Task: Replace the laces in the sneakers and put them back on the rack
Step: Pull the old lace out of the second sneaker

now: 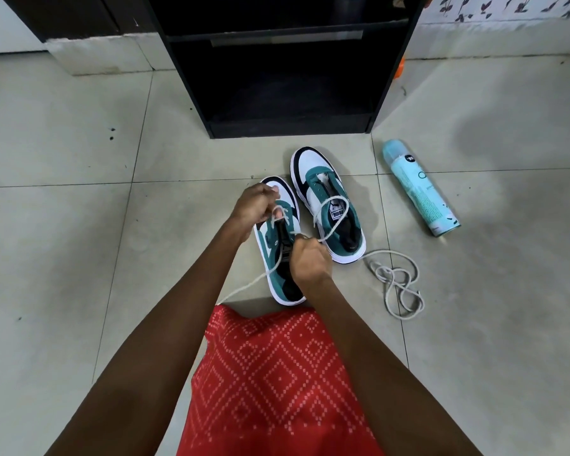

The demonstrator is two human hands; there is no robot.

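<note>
— How will the cream-white woven lace [335, 223] handle?
— It is looping limply, so I judge it soft and light, best taken close to its tip. The left hand [257, 205] is pinching it at the forward eyelets. The right hand [310, 263] is curling its fingers round another stretch.
— And the teal, white and black sneaker [273, 269]?
— It is sitting on the grey tiled floor [79, 225] under both hands, toe pointing away towards the black board rack [395, 77], its long axis running near to far. Its mate [313, 166] is lying just beside it, aimed likewise.
</note>
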